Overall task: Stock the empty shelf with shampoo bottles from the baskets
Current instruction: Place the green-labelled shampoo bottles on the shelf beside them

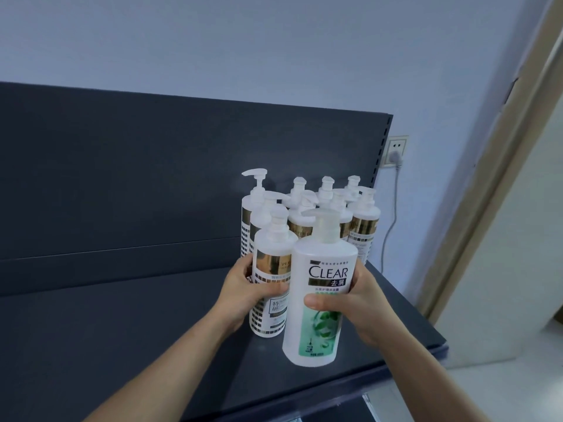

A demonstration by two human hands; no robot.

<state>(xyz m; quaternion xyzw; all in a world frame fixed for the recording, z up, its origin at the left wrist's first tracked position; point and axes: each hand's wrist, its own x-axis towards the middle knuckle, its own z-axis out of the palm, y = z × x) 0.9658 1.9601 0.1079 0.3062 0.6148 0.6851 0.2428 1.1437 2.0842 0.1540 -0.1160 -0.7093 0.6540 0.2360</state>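
On the shelf (122,330), toward its right end: a cluster of pump bottles (307,208) in rows, backed against the rear panel (152,178). Nearest in the cluster, at 9 o'clock of the CLEAR bottle (316,300), a front pump bottle (271,287), touching it, with the left hand (246,290) wrapped round from 9 o'clock. At 3 o'clock of the CLEAR bottle, the right hand (356,303), closed round it. Beyond the panel's right edge, at 2 o'clock, a wall socket (396,150) with a cable hanging down.

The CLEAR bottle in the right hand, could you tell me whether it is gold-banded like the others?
No, the CLEAR bottle carries a green and white label, unlike the gold-banded bottles behind it.
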